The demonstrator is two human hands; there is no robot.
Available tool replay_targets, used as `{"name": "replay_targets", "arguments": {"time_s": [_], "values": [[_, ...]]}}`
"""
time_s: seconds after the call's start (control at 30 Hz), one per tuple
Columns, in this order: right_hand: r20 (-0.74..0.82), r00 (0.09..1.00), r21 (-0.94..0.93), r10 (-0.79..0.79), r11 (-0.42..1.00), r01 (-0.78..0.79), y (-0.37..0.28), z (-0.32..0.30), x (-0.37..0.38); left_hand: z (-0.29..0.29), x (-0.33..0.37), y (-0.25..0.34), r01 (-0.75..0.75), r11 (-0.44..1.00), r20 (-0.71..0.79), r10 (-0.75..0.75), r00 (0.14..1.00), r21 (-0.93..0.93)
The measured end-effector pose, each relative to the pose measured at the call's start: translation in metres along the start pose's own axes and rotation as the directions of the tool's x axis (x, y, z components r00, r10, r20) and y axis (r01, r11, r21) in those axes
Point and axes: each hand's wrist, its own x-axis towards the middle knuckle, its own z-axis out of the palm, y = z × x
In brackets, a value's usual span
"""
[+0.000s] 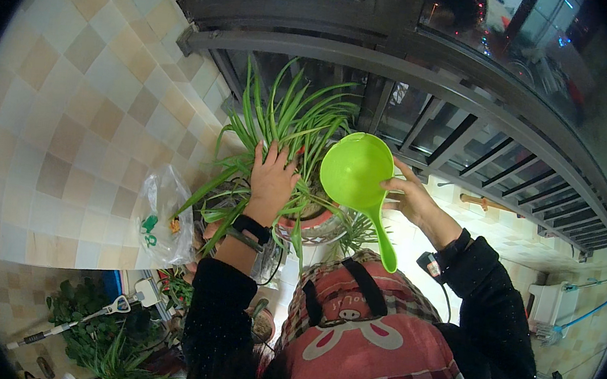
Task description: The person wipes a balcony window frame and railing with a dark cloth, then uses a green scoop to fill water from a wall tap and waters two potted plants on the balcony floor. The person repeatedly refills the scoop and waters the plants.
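A potted spider plant (pixel 264 104) with long green leaves stands in front of me, by the railing. My left hand (pixel 272 185) lies on its leaves, fingers stretched out and slightly apart, pressing them toward the left. Part of the reddish pot (pixel 322 220) and its soil show under the foliage. In my right hand (pixel 413 197) is a bright green water scoop (pixel 354 167), gripped by the side of its bowl. The scoop is tilted, with its handle pointing down toward my apron. Whether it holds water, I cannot tell.
A dark metal railing (pixel 469 88) curves across the far side, before a window. A clear plastic bag (pixel 168 212) hangs by the tiled wall at left. Leafy plants (pixel 121 340) and a long-handled tool (pixel 75 322) occupy the lower left. A smaller pot (pixel 263 326) sits near my left arm.
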Motion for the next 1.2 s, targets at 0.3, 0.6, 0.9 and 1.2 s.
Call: {"name": "replay_targets", "arguments": {"time_s": [0.3,0.6,0.9,1.2], "values": [[-0.03,0.999,-0.033,-0.012,0.999,0.011,-0.002,-0.001,-0.001,-0.001,-0.003,-0.001,0.033,0.995,-0.019,-0.035,0.999,-0.091],[-0.035,0.999,-0.065,0.002,0.998,-0.005,0.002,-0.008,0.001,-0.003,0.0,-0.002,0.092,0.981,0.095,-0.076,0.993,-0.168],[-0.065,0.998,-0.08,-0.005,0.997,0.0,-0.002,-0.004,0.002,-0.004,0.001,-0.003,0.11,0.983,0.153,-0.087,0.984,-0.15],[-0.075,0.997,-0.126,-0.018,0.992,0.009,-0.007,0.003,0.006,-0.004,-0.001,-0.004,0.114,0.975,0.14,-0.088,0.986,-0.192]]}}
